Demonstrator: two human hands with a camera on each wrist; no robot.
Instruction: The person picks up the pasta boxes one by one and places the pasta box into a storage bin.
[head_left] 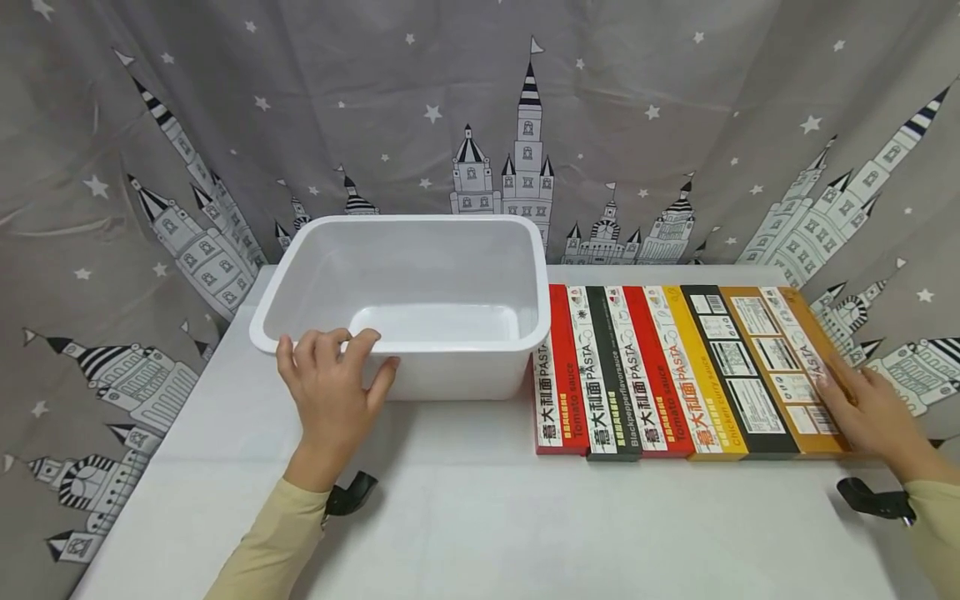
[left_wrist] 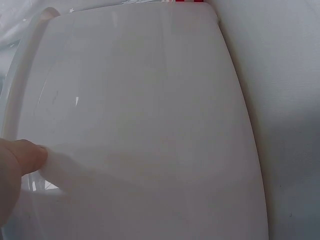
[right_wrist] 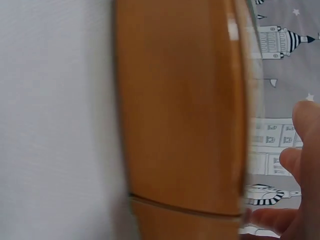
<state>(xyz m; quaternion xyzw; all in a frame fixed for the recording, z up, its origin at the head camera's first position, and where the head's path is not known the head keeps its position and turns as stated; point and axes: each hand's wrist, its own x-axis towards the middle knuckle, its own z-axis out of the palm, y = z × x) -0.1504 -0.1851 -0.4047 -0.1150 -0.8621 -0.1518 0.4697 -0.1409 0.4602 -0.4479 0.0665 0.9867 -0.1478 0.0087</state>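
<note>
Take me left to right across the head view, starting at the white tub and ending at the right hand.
White tub → red tomato sauce box → dark black pepper box → second red tomato sauce box → yellow chicken curry box → black label panel → orange-brown packaging → right hand.

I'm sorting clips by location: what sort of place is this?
Probably an indoor tabletop set up for recording: a grey curtain printed with white castles hangs behind a white-covered table, where a white rectangular plastic tub sits beside a row of red, black, yellow and orange cardboard pasta boxes.
</note>
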